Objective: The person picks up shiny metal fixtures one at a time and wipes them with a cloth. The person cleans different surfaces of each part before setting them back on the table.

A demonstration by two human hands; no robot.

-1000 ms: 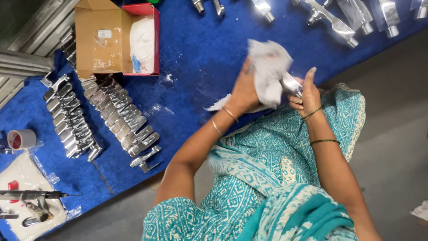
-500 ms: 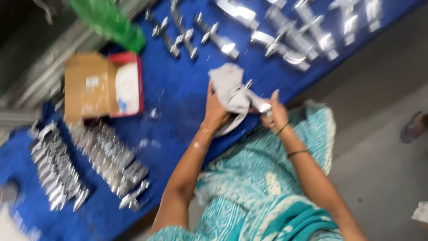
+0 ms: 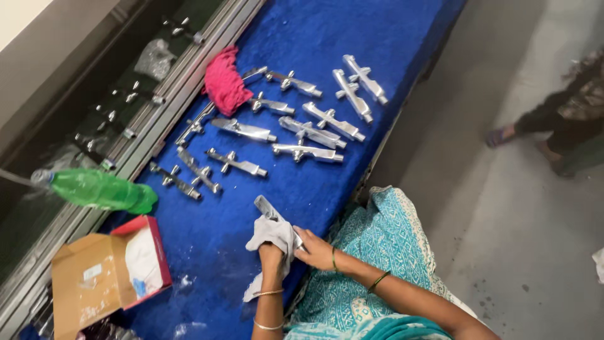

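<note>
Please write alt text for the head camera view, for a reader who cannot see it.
Seen from above, a person's left hand holds a grey cloth around a chrome tap fitting, and the right hand steadies it over a blue-covered table. More chrome fittings lie in rows beyond, beside a pink cloth, a green bottle and an open cardboard box.

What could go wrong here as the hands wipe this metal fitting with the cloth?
The metal fitting is gripped only through the grey cloth by the left hand, so it might slip. It sits near the blue table edge and could fall to the floor. The right hand steadies only one end.
</note>
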